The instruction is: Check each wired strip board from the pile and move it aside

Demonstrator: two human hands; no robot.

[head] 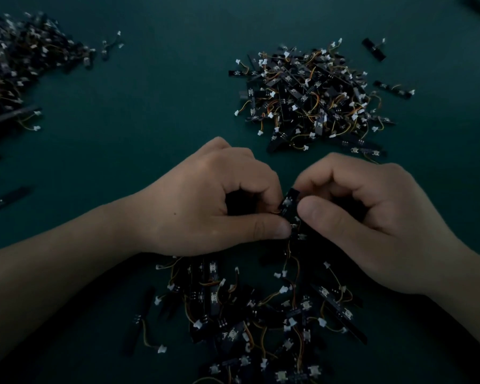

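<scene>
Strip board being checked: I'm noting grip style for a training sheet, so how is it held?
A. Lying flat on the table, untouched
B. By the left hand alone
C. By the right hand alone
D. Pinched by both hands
D: the left hand and the right hand both pinch the strip board between thumb and fingers, above the near pile.

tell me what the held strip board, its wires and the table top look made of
Strip board: rigid, matte black, likely circuit-board laminate, with small pale parts mounted. Wires: thin, looping, orange and yellow, likely plastic insulation. Table top: dull dark green without glare, perhaps a mat or cloth; dim light leaves it open.
</scene>
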